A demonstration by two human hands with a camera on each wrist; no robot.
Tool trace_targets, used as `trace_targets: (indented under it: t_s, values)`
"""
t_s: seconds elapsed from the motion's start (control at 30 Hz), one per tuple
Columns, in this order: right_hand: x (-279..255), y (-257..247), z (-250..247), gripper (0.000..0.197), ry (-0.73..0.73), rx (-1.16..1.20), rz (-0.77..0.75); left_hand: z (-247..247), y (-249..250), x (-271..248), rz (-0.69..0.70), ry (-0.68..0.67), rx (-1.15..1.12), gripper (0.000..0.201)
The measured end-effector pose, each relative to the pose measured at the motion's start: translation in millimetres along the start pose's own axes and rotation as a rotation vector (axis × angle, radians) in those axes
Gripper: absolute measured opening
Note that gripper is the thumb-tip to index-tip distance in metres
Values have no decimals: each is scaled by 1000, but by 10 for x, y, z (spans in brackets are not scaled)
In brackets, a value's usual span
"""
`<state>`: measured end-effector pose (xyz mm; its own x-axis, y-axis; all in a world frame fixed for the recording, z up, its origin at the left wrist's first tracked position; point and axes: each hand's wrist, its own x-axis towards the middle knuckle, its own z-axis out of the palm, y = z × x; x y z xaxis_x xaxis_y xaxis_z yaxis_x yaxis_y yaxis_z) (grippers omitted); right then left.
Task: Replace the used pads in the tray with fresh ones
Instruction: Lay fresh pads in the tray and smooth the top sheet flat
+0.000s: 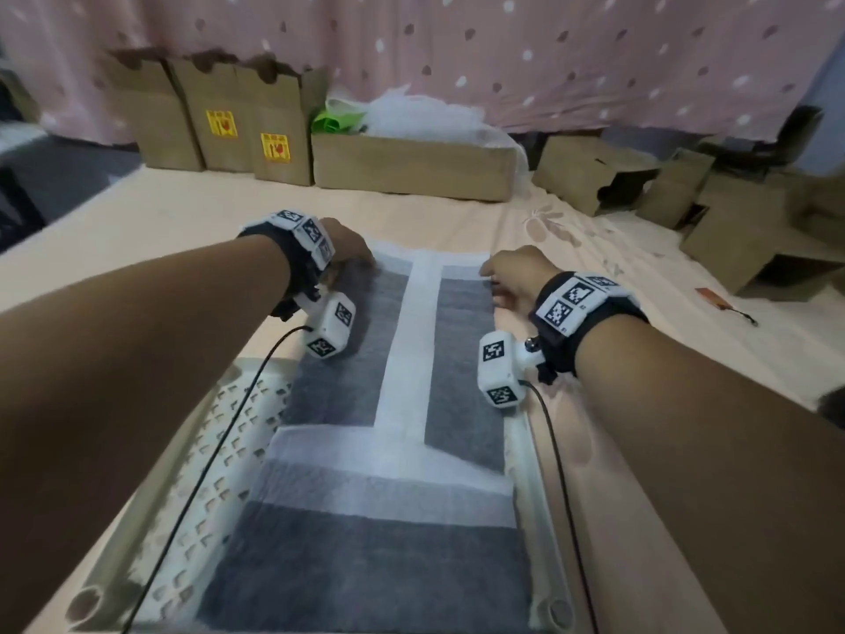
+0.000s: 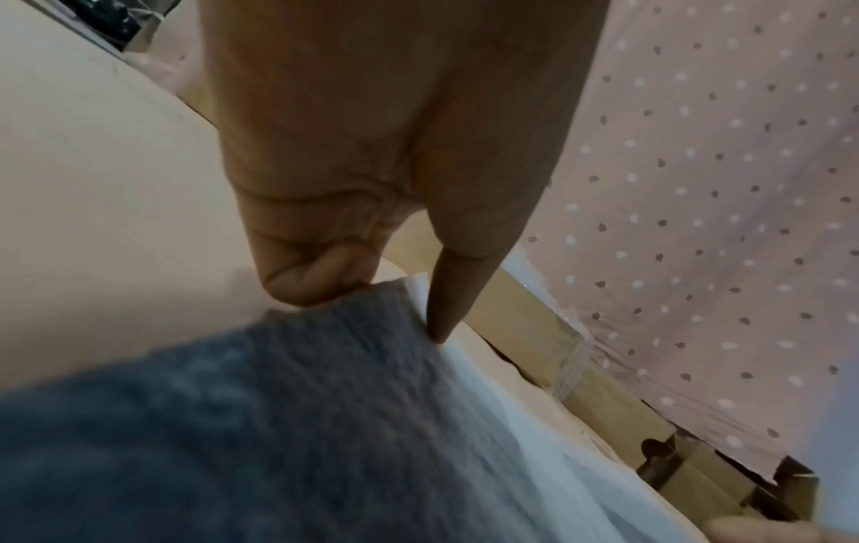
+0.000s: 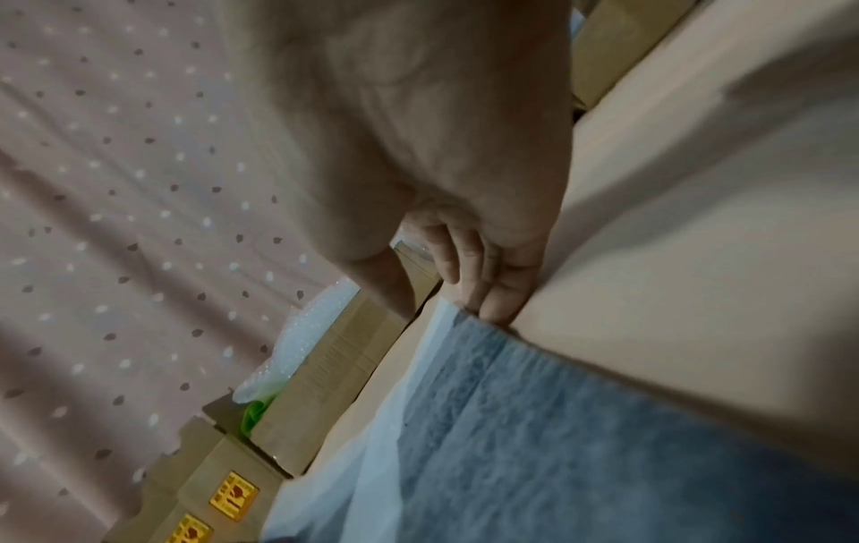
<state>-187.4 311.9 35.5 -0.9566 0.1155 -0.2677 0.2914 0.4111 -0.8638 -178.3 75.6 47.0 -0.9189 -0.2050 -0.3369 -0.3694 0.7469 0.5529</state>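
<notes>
Two hands grip the far corners of pads laid over one tray.

At 10 o'clock the left hand (image 1: 347, 249) pinches the far left corner of the far pad (image 1: 352, 350), fingers (image 2: 320, 275) curled on its edge. Two grey pads with white borders show, the near pad (image 1: 366, 565) at 6 o'clock, both lying on the white perforated tray (image 1: 215, 455). At 2 o'clock the right hand (image 1: 516, 274) grasps the far right corner. Three upright cardboard boxes (image 1: 215, 116) stand at 11 o'clock.
</notes>
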Motion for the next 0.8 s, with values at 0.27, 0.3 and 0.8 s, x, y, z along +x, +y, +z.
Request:
trace_targets:
  t_s: [0.27,0.3,0.8]
  values:
    - [135,-17,79,10,111,207,3,11,56,104,179,104,-361,21]
    - [90,-21,69,12,108,232,-12,-19,46,104,193,113,-414,16]
    - [-1275,17,-251,14,81,56,-241,-281,-374,-1308,428,158,-426,21]
